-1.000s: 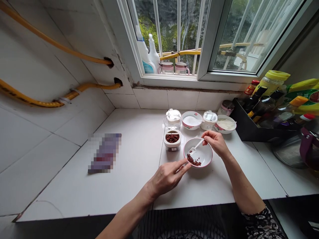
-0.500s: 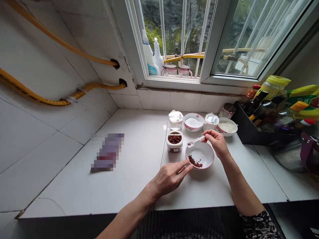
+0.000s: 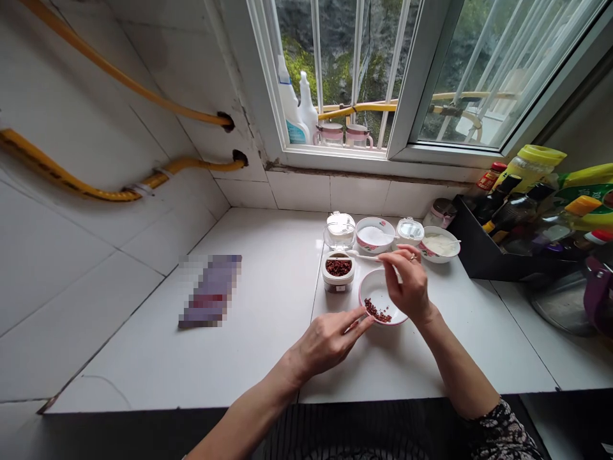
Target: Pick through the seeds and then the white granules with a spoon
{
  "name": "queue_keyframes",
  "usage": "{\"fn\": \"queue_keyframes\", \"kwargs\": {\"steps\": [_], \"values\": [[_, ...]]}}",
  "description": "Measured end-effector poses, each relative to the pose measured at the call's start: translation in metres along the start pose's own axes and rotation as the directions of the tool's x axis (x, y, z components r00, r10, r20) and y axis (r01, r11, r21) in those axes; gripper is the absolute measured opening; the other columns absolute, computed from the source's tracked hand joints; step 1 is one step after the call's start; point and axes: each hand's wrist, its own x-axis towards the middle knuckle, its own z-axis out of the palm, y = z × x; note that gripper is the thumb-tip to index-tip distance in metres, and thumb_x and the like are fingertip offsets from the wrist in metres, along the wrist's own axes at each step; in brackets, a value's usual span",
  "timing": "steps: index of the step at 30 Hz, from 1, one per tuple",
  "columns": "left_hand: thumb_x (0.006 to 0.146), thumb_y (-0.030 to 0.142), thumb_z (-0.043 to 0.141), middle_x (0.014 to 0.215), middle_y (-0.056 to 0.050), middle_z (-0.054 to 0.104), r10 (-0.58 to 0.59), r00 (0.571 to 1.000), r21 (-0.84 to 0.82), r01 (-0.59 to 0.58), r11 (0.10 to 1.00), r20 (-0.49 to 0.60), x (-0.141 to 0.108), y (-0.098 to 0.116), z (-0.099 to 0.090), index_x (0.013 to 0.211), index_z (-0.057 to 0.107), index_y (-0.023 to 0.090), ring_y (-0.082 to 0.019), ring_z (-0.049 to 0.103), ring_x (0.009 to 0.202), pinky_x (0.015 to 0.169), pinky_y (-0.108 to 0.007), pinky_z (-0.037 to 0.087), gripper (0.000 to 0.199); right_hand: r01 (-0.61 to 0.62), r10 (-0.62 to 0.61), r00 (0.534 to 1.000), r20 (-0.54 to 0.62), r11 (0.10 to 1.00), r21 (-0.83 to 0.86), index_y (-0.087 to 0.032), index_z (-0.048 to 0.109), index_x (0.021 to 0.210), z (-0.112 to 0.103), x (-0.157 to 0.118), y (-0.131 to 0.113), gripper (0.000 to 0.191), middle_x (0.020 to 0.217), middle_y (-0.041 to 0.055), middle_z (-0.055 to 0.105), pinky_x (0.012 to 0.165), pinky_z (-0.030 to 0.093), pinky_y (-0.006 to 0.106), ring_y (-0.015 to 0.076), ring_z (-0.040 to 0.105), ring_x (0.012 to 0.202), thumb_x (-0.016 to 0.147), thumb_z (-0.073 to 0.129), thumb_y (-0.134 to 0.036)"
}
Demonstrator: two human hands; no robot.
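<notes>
Spoon (image 3: 366, 257) pinched between right fingers (image 3: 393, 260).

Bare left hand (image 3: 328, 342) palm down, fingers extended, bare right hand (image 3: 407, 284) raised, thumb and fingertips pinched together, bare forearms (image 3: 462, 364) angled inward

glossy white ceramic-looking bowl (image 3: 398, 295), clear plastic-looking jar (image 3: 338, 287), matt black box (image 3: 488, 259)

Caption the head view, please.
Left hand steadies a bowl of red-brown bits; right hand holds a white spoon.
</notes>
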Motion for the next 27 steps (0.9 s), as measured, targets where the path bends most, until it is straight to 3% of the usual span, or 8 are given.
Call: {"fn": "queue_keyframes", "kwargs": {"steps": [3,6,9,17,20,24,27], "values": [[0.094,0.005,0.045,0.107,-0.012,0.073,0.0,1.0,0.004,0.0,1.0,0.004,0.0,0.0,0.0,0.117,0.061,0.013,-0.015,0.072,0.077,0.062,-0.026,0.062,0.029,-0.172,0.172,0.985,-0.005,0.985,-0.03,-0.024,0.062,0.089,-0.014,-0.005,0.01,0.015,0.068,-0.0006,0.071,0.092,0.045,0.045,0.0206,0.064,0.068,0.088,0.052,-0.012],[0.093,0.005,0.046,0.107,-0.012,0.073,-0.005,1.0,0.005,0.005,1.0,0.013,-0.001,0.0,-0.001,0.116,0.062,0.013,-0.014,0.072,0.076,0.06,-0.025,0.061,0.029,-0.303,0.31,0.931,0.193,0.951,-0.065,-0.024,0.061,0.079,-0.023,-0.013,0.023,0.016,0.058,-0.0025,0.066,0.088,0.046,0.042,0.0198,0.061,0.063,0.083,0.051,-0.012],[0.094,0.006,0.047,0.106,-0.012,0.073,-0.009,1.0,0.007,0.009,1.0,0.014,-0.001,0.0,-0.001,0.116,0.062,0.014,-0.014,0.071,0.075,0.061,-0.025,0.061,0.028,-0.344,0.353,0.867,0.352,0.934,-0.09,-0.023,0.062,0.075,-0.021,-0.021,0.031,0.018,0.06,-0.0015,0.067,0.088,0.045,0.039,0.0186,0.06,0.063,0.079,0.05,-0.01],[0.094,0.004,0.046,0.107,-0.013,0.073,0.001,1.0,-0.001,-0.001,1.0,0.025,-0.004,-0.001,-0.001,0.116,0.062,0.014,-0.014,0.072,0.075,0.062,-0.025,0.061,0.029,-0.528,0.433,0.757,0.489,0.847,0.067,-0.023,0.06,0.077,-0.009,-0.022,0.017,0.017,0.061,-0.0018,0.07,0.089,0.043,0.037,0.0182,0.063,0.07,0.081,0.048,-0.012],[0.093,0.005,0.047,0.107,-0.014,0.073,0.005,1.0,-0.006,-0.005,1.0,0.03,-0.006,-0.002,0.0,0.117,0.062,0.013,-0.015,0.073,0.078,0.065,-0.025,0.062,0.03,-0.663,0.523,0.691,0.498,0.734,0.149,-0.022,0.06,0.076,-0.01,-0.021,0.018,0.014,0.059,-0.0021,0.068,0.082,0.047,0.035,0.0171,0.064,0.065,0.079,0.048,-0.015],[0.093,0.006,0.047,0.112,-0.013,0.072,-0.004,0.999,-0.01,0.004,1.0,0.04,-0.007,-0.002,0.0,0.125,0.059,0.015,-0.015,0.073,0.083,0.069,-0.025,0.062,0.035,-0.819,0.639,0.569,0.518,0.493,0.292,-0.02,0.061,0.075,-0.011,-0.02,0.025,0.01,0.059,-0.0021,0.064,0.062,0.05,0.029,0.016,0.065,0.057,0.075,0.053,-0.025],[0.093,0.006,0.047,0.111,-0.011,0.072,-0.014,0.999,-0.006,0.014,1.0,0.041,-0.007,-0.001,0.0,0.13,0.057,0.017,-0.015,0.073,0.083,0.07,-0.025,0.062,0.04,-0.841,0.676,0.54,0.501,0.405,0.36,-0.019,0.062,0.072,-0.013,-0.018,0.03,0.012,0.057,-0.0014,0.063,0.06,0.05,0.029,0.0157,0.064,0.055,0.072,0.058,-0.03]]}}
